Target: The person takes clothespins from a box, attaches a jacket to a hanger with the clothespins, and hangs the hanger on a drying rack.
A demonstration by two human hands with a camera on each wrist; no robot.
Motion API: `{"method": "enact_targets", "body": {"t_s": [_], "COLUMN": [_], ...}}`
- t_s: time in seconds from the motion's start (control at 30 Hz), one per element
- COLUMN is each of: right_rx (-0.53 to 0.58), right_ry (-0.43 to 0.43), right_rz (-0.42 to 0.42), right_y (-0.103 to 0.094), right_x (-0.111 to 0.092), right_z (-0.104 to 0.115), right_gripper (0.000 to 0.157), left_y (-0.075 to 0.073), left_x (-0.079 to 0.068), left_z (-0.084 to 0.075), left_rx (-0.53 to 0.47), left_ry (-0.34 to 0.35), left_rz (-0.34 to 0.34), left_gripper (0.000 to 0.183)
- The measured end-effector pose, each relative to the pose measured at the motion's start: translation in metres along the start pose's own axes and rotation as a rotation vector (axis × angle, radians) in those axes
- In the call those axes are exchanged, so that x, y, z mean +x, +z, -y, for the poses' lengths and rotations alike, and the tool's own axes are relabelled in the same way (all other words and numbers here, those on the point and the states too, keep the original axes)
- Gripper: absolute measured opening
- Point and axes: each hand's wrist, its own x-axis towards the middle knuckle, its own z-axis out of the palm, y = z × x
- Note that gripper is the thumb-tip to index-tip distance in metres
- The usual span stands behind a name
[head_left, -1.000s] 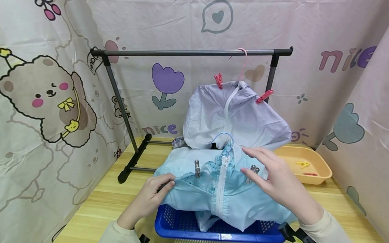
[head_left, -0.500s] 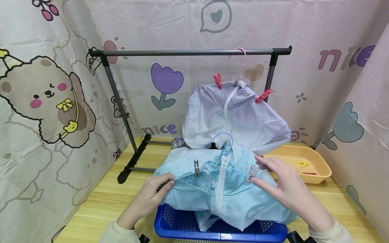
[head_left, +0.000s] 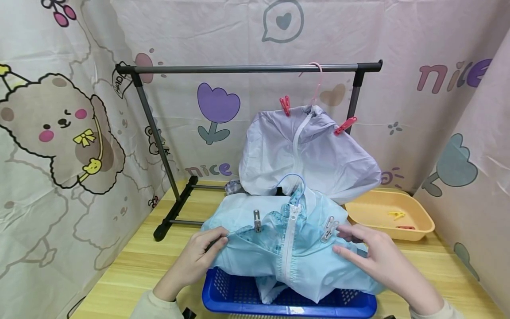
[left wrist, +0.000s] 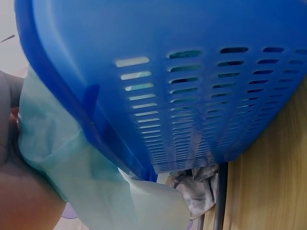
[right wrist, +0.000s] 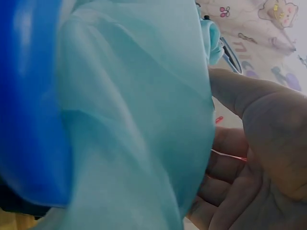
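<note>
A light blue zip jacket (head_left: 255,254) lies over the blue basket (head_left: 291,311), its blue hanger hook (head_left: 292,174) rising from the collar. Metal clips are fixed on both sides of the zip, a left clip (head_left: 257,221) and a right clip (head_left: 328,229). My left hand (head_left: 197,252) pinches the jacket's left shoulder between thumb and fingers. At the other shoulder my right hand (head_left: 380,252) is spread, thumb apart from the fingers, just beside the right clip. In the right wrist view the cloth (right wrist: 139,105) passes in front of its fingers.
Behind, a black rack (head_left: 223,69) carries a lilac jacket (head_left: 275,150) on a pink hanger (head_left: 320,79), with red clothespins (head_left: 285,106) on its shoulders. A yellow tray (head_left: 426,221) at right holds a yellow clothespin (head_left: 396,215) and a red clothespin (head_left: 405,227).
My right hand has moved right and down, from over the right clip to beside it at the jacket's right shoulder. The left hand keeps its pinch in place.
</note>
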Motion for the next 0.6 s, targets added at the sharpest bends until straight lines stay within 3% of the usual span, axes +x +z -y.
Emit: {"method": "enact_targets", "body": {"t_s": [0.23,0.4,0.6], "right_rx": [0.088,0.169,0.293], "right_ry": [0.058,0.024,-0.025], "right_rz": [0.131,0.129,0.117], "right_y": [0.003,0.004,0.008], "right_x": [-0.005,-0.008,-0.009], "right_z": [-0.005,-0.009,-0.012], "right_gripper": [0.024,0.010,0.030], "left_y": [-0.001,-0.002,-0.004], "left_x": [0.000,0.000,0.001], "left_z": [-0.001,-0.002,-0.003], "left_rx": [0.006,0.010,0.008], "left_ry": [-0.015,-0.018,-0.004], "left_rz": [-0.004,-0.016,-0.031], "left_gripper": [0.026,0.026,0.027]}}
